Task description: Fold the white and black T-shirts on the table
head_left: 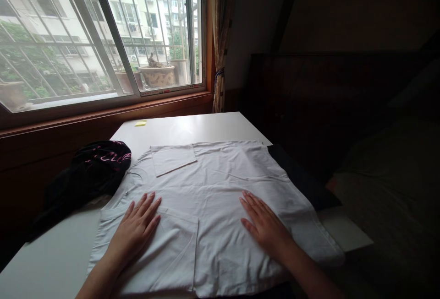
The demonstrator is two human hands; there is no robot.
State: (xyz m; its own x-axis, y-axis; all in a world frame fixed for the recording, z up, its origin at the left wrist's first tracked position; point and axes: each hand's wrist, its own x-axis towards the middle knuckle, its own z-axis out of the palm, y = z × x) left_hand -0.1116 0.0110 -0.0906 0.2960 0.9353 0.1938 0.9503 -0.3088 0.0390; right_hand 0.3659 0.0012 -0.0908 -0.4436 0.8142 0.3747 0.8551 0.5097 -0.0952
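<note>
A white T-shirt (216, 189) lies spread over the table, its neckline to the left and its hem to the right. Both sleeves are laid inward across the body, the far one near the top and the near one below my left hand. My left hand (139, 223) rests flat near the collar, at the top of the near sleeve, fingers extended. On the right half of the shirt, my right hand (263, 225) presses flat on the wrinkled cloth with its fingers stretched out. Neither hand grips anything.
A black garment with pink lettering (99, 166) is bunched at the table's left edge. Dark cloth (302, 175) shows beneath the shirt's right side. A yellow sticky note (140, 123) is on the white table (220, 125). Beyond stand a window and a curtain (222, 38).
</note>
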